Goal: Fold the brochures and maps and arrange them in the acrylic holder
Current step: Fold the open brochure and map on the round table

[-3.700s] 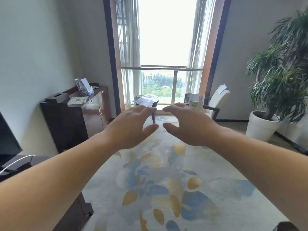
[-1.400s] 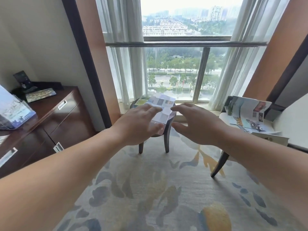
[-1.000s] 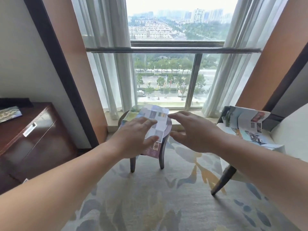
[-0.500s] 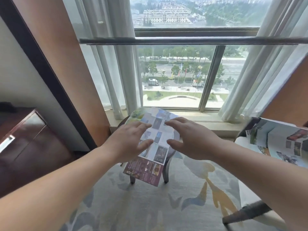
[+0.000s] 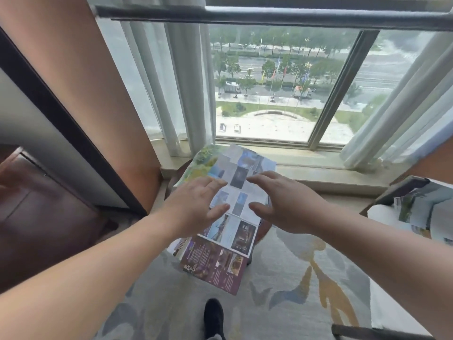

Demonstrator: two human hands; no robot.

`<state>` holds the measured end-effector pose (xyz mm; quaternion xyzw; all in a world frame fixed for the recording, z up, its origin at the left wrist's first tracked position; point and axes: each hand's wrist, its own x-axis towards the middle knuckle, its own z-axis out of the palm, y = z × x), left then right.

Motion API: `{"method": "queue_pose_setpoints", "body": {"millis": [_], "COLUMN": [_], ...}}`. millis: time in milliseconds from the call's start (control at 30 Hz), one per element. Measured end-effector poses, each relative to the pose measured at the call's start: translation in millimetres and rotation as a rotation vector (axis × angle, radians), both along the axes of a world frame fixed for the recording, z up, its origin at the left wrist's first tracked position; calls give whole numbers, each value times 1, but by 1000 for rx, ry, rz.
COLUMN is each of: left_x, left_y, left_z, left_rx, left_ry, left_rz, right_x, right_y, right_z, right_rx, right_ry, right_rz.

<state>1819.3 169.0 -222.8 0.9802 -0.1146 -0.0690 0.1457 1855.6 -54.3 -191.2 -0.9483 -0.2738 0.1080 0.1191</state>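
Both my hands are held out palm down over the unfolded brochure [image 5: 241,231], which lies open on a small round table [image 5: 263,232] in front of the window [image 5: 282,94]. My left hand [image 5: 196,207] has its fingers straight and loosely spread, thumb out to the side, gripping nothing. My right hand [image 5: 286,204] is in the same posture, fingers extended, thumb apart, nothing in it. I cannot tell whether either hand touches the paper or only hovers above it. The brochure's dark purple end panel [image 5: 215,263] hangs over the near edge of the table, above the patterned rug [image 5: 294,278]. A second opened brochure [image 5: 421,212] lies on the chair at the right, well apart from both hands. One black shoe [image 5: 213,315] stands on the rug just below the table.
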Motion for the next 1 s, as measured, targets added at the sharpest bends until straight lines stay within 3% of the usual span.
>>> {"method": "queue_pose_setpoints", "body": {"millis": [400, 667, 1000], "left_x": [89, 104, 135], "left_y": [40, 25, 1], "left_z": [-36, -71, -68], "left_rx": [-20, -18, -57], "left_ry": [86, 179, 152], "left_rz": [-33, -21, -1], "right_x": [83, 109, 139], "right_y": [43, 36, 12], "right_z": [-35, -77, -82], "right_rx": [-33, -25, 5], "right_ry": [111, 184, 175], "right_rz": [-22, 19, 10]}}
